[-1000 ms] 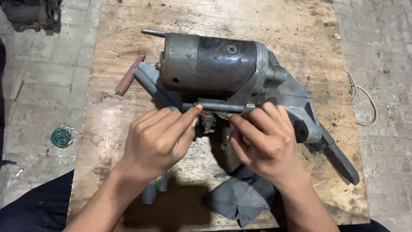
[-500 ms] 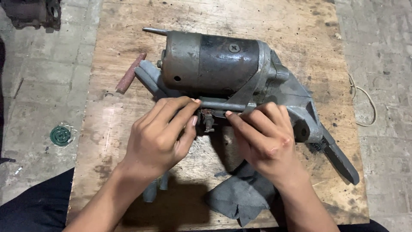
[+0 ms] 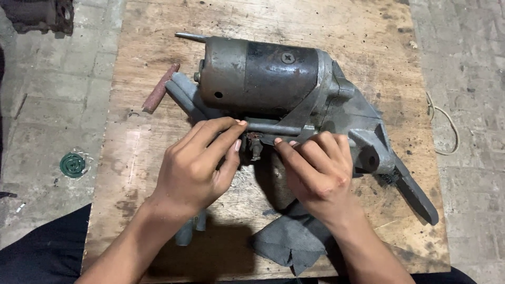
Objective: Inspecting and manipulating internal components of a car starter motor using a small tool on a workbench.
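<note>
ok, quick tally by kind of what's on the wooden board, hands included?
Hands: 2 (left hand, right hand, both with fingertips at the small stud under the motor)
Grey starter motor: 1
Reddish-brown rod: 1
Grey cloth: 1
Grey tool, partly under the motor: 1
Total: 6

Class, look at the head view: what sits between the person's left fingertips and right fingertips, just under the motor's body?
In the head view, a small rusty threaded stud on the starter motor stands between the left hand and the right hand.
</note>
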